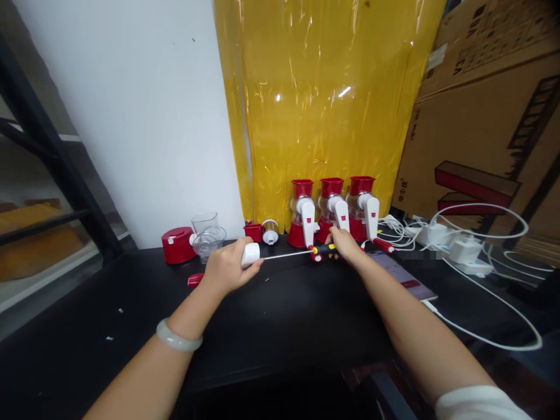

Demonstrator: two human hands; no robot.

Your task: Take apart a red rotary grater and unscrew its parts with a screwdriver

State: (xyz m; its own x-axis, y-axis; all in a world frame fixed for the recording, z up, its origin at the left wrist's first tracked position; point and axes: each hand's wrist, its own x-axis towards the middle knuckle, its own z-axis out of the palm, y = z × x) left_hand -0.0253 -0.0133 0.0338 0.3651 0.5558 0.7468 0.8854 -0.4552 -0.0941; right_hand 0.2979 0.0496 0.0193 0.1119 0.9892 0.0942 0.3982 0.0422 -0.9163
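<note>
My left hand (226, 269) is closed on a white crank handle (251, 255); its rounded end shows past my fingers and the rest is hidden. A red grip (195, 280) pokes out left of this hand; I cannot tell whether it belongs to the same part. In my right hand (344, 245) is a screwdriver (324, 248) with a black and yellow handle. Its thin metal shaft runs left, and the tip meets the white end. Behind my left hand are a red grater base (178, 245) and a clear plastic housing (209, 240).
Three assembled red and white rotary graters (335, 213) stand along the back by the yellow sheeting (319, 105). A grater drum (270, 232) lies beside a red hopper (252, 233). To the right are a tablet (402, 277), white cables and chargers (466, 249), and cardboard boxes (481, 128).
</note>
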